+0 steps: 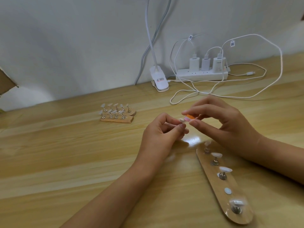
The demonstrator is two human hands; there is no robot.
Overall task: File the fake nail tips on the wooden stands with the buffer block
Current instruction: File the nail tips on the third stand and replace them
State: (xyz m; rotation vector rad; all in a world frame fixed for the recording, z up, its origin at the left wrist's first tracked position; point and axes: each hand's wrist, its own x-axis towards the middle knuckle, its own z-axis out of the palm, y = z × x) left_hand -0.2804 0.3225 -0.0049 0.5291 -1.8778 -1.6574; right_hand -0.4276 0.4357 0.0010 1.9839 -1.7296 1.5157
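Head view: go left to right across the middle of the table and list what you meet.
Far wooden stands → left hand, pinching a nail tip → buffer block → right hand. The near stand overlaps the right hand, so left out.

Table [82, 153] is clearly pale wood, sealed smooth, glossy enough that a glare patch is thrown back. The wooden stand [219, 191] is left matt and plain, with shiny metal pegs [222, 176] set in it. The nail tip [181, 120] reads as milky plastic, the buffer block [238, 117] as matt foam. The power strip [201, 76] is moulded in smooth white plastic.
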